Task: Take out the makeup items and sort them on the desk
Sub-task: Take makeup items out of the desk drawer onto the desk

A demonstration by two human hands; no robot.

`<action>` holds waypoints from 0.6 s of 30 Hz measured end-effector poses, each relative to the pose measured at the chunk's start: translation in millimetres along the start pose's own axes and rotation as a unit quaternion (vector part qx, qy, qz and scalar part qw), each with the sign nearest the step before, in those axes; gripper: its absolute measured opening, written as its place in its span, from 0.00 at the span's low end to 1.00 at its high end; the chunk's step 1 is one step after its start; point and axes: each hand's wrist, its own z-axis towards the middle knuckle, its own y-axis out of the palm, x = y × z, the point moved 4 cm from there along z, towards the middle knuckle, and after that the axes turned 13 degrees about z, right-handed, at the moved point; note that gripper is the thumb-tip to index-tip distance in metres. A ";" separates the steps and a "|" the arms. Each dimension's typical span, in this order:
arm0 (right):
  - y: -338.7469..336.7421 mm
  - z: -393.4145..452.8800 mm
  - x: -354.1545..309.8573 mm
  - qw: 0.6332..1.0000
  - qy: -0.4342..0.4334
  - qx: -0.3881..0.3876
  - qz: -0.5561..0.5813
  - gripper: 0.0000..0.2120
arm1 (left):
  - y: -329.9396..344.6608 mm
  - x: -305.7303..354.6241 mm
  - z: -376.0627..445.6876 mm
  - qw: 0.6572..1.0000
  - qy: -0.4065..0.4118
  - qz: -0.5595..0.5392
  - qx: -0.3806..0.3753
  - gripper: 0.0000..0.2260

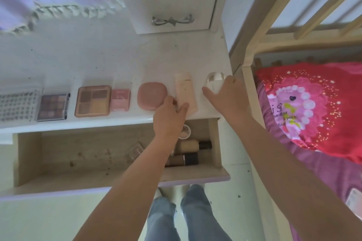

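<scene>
You have built a single row along the near edge of the table, and the order reads as a sort by kind: the flat cases sit together at the left, a dark eyeshadow palette just beside a mesh basket, then a tan palette, a small pink case touching it, and a rounded pink compact; the tubes and bottles go to the right end, where a peach tube lies lengthwise and a white bottle with a shiny cap stands nearest the table's right corner; keeping everything close to the edge leaves each piece within reach above the open drawer. Your left hand is stretched forward over the drawer, fingers loosely spread and resting on the lower end of the peach tube, more a nudge into line than a grip; your right hand reaches in from the right with thumb and fingers wrapped round the white bottle, seemingly setting it in place. Not everything is out yet, I judge: a small round jar and two foundation bottles lie in the drawer's right end, partly hidden under your left forearm.
</scene>
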 end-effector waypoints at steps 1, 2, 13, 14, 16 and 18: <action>0.3 0.1 0.6 1.000 -0.001 -0.002 0.000 0.33 | 0.9 -0.2 1.1 1.000 -0.001 0.019 -0.001 0.15; -0.8 -0.8 2.0 1.000 -0.002 0.002 0.002 0.32 | 1.5 -0.6 1.3 0.999 -0.002 0.038 -0.002 0.16; 69.8 -108.6 29.9 0.938 -0.177 -0.274 -0.113 0.12 | 23.3 -122.2 -39.5 0.965 -0.143 0.183 -0.125 0.18; 82.6 -109.4 33.6 0.928 -0.153 -0.304 -0.152 0.14 | 27.8 -138.2 -38.7 0.955 -0.178 0.186 -0.149 0.20; 101.2 -106.2 35.7 0.920 -0.124 -0.316 -0.197 0.18 | 35.4 -157.5 -33.6 0.944 -0.225 0.168 -0.173 0.28; 114.8 -103.0 36.1 0.918 -0.114 -0.312 -0.219 0.22 | 42.7 -164.1 -25.0 0.941 -0.238 0.160 -0.182 0.31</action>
